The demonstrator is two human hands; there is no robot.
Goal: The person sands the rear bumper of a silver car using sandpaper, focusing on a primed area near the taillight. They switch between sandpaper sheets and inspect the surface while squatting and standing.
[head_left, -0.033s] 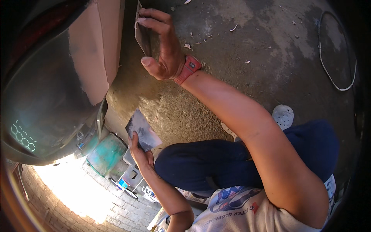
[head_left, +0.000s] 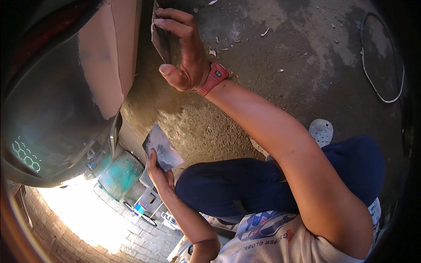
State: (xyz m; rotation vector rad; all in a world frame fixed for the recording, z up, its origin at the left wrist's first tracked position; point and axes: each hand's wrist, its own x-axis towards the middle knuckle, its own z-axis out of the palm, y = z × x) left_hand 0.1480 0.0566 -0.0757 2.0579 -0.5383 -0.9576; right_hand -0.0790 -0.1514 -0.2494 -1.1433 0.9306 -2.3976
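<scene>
A person crouches beside a car body panel (head_left: 66, 101) coated in patches of tan filler (head_left: 107, 57). The right hand (head_left: 186, 52), a red watch (head_left: 212, 78) on its wrist, has its fingers curled closed around a flat spreader blade (head_left: 160, 39), thumb free below; the blade sits just beside the filler's edge, though whether it touches cannot be told. Lower down, the left hand (head_left: 160, 175) grips a flat mixing board (head_left: 160, 147) smeared with grey putty, fingers wrapped on its lower edge. Below the fingers lies stained concrete floor (head_left: 285, 39) strewn with small chips; a loop of wire (head_left: 381, 57) lies well apart. The likely risks: the board tilts and putty slides off, or the blade's corner digs in and gouges the fresh filler if the wrist angle steepens.
</scene>
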